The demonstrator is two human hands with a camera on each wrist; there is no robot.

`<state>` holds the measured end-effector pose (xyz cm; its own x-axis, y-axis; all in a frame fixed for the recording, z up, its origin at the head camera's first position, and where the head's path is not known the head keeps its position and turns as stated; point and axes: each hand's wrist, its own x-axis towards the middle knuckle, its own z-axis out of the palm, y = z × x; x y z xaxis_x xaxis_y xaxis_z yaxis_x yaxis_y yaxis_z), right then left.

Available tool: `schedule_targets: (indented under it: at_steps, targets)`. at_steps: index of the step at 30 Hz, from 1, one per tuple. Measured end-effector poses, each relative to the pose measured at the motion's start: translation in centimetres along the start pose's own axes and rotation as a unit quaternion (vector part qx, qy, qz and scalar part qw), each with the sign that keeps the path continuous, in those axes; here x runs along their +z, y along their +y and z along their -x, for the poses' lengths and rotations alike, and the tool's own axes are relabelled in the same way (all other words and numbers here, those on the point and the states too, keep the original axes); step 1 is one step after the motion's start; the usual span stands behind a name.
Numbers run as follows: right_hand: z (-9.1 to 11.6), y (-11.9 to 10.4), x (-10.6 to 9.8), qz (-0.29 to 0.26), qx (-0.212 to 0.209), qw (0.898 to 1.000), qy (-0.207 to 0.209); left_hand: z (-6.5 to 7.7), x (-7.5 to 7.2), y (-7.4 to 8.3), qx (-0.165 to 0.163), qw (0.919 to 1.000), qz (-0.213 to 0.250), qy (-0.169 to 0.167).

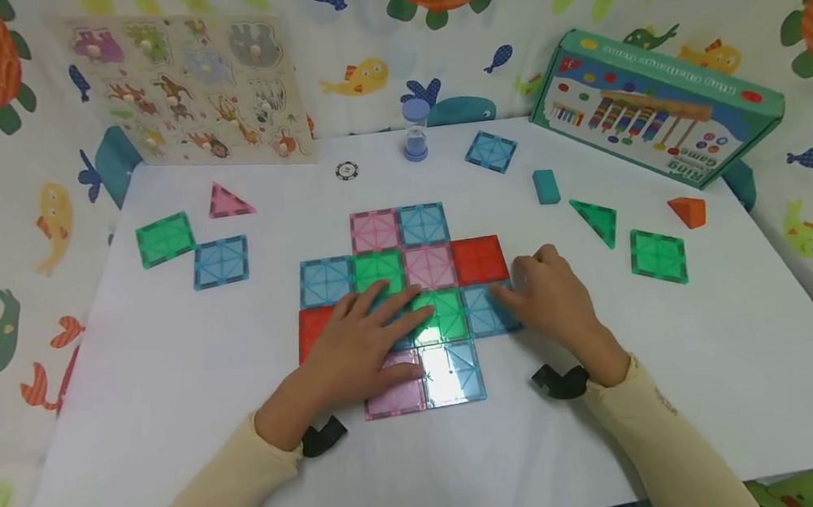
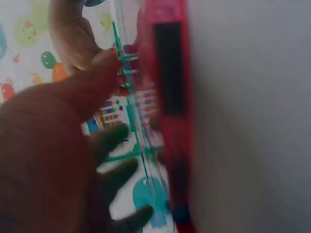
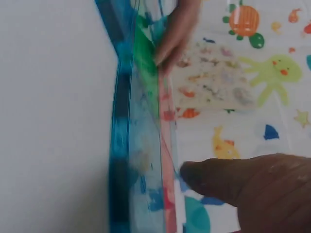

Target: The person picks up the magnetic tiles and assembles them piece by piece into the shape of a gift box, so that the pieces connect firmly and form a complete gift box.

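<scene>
On the white table lies a joined patch of translucent magnetic tiles in pink, green, blue and red. My left hand [image 1: 365, 343] rests on it with fingers spread, covering several tiles in the middle, its thumb over a pink tile [image 1: 391, 398]. At the patch's right side, my right hand [image 1: 554, 296] has curled fingers and pinches the right edge of a blue tile [image 1: 485, 309], just below a red tile [image 1: 479, 259]. The right wrist view has the right thumb [image 3: 214, 177] right at the tile surface, seen low along a blue edge [image 3: 121, 145].
Loose tiles lie left, including a green square [image 1: 166, 239] and pink triangle [image 1: 227, 201]. Right are a green triangle [image 1: 598, 223], green square [image 1: 658, 256], blue block [image 1: 546, 187] and orange block [image 1: 689, 212]. Behind stand an animal puzzle board [image 1: 188, 87], sand timer [image 1: 415, 130] and toy box [image 1: 657, 111].
</scene>
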<state>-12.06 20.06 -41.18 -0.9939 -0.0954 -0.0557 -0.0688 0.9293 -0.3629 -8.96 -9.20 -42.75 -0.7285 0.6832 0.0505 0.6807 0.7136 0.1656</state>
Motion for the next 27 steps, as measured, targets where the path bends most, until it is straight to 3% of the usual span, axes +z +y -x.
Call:
schedule_targets:
  at_steps: [3,6,8,11,13,15,17,27]
  targets:
    - [0.4,-0.3,0.8,-0.078,-0.004,0.997,0.002,-0.2,0.5,0.3,-0.009,0.9999,-0.002,-0.011]
    - [0.5,-0.3,1.2,-0.171,0.003,0.985,0.001,-0.1,0.6,0.3,-0.018,0.9998,0.004,-0.01]
    - [0.3,0.0,1.2,-0.249,0.023,0.968,-0.003,-0.1,0.6,0.2,-0.015,0.9998,0.01,-0.005]
    - [-0.1,0.3,1.1,-0.356,0.048,0.933,-0.01,-0.4,0.6,0.1,-0.007,0.9999,0.015,0.001]
    - [-0.5,0.3,1.1,-0.383,0.05,0.922,-0.012,-0.5,0.6,0.0,-0.003,0.9998,0.018,0.002]
    - [-0.8,0.0,1.2,-0.386,0.044,0.922,-0.011,-0.5,0.5,-0.1,-0.003,0.9998,0.019,0.001]
    - [-1.1,-0.2,1.3,-0.371,0.031,0.928,-0.004,-0.5,0.4,-0.2,-0.004,0.9998,0.02,0.0]
    - [-1.5,-1.1,1.1,-0.338,-0.024,0.94,0.036,-0.5,0.5,-0.1,-0.004,0.9998,0.022,-0.001]
